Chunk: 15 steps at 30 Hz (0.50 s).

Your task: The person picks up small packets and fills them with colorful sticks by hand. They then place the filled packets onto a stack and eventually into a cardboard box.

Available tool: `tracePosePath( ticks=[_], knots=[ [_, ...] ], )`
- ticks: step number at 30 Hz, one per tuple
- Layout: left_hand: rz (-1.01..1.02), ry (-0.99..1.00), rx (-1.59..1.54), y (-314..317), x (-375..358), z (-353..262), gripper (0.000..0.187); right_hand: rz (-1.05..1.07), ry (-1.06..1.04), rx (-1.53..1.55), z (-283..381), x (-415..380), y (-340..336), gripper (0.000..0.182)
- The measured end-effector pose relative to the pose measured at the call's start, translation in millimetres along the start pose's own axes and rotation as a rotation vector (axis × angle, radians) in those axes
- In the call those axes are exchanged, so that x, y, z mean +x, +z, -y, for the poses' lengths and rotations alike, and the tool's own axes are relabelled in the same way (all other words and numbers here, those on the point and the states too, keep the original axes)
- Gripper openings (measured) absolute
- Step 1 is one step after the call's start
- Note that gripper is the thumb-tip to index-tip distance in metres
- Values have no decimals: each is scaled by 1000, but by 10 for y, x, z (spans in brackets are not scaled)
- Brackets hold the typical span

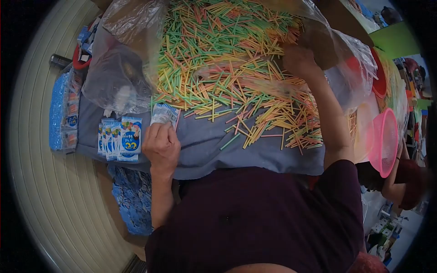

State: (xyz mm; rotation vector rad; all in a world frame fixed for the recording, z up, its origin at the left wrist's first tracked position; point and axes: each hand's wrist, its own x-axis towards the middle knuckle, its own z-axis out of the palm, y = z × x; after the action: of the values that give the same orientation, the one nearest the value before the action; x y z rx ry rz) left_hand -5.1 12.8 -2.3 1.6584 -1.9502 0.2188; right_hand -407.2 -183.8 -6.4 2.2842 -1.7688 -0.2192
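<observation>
My left hand point(161, 144) is closed on a small blue-and-white printed packet point(165, 112), its fingers folded over the lower part. Just left of it, several similar packets point(130, 139) lie overlapped on the grey cloth point(200, 157). At the upper right, my right hand point(299, 61) reaches into a large heap of thin coloured sticks point(218, 50) in green, yellow, orange and pink. Its fingers are partly hidden and blurred, so what they grip, if anything, does not show. Loose sticks point(282, 123) spill toward the front of the cloth.
Clear plastic sheeting point(123, 59) drapes around the heap. A blue stack of packets point(63, 111) stands at the left beside a dark cylinder point(60, 61). On the right are a pink mesh basket point(384, 143), a red basin point(380, 75) and another person's arm point(393, 189).
</observation>
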Motion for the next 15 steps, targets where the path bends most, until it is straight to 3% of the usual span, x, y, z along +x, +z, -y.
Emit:
tracePosePath(
  ticks=[2, 4, 6, 8, 11, 13, 15],
  knots=[
    [-42, -43, -118, -7, -22, 23, 5, -217, -82, -69, -81, -127, 205, 28],
    [-33, -157, -237, -29, 27, 14, 4, -278, -118, -95, -110, -159, 259, 27],
    [10, -147, -247, -75, 104, 3, 3, -340, -148, -123, -117, -156, 173, 26],
    [43, -136, -250, -83, 135, 55, 3, 77, -119, 158, -36, -33, -143, 25],
    [76, -169, -325, -60, 134, 160, 7, 171, -172, 236, -114, 87, -172, 25],
    [-94, 81, -15, -82, 135, 154, 12, 153, -224, 274, -286, 117, -66, 25],
    [-47, 76, 25, -26, 34, 130, 14, 142, -286, 313, -370, 101, 110, 25]
  ],
)
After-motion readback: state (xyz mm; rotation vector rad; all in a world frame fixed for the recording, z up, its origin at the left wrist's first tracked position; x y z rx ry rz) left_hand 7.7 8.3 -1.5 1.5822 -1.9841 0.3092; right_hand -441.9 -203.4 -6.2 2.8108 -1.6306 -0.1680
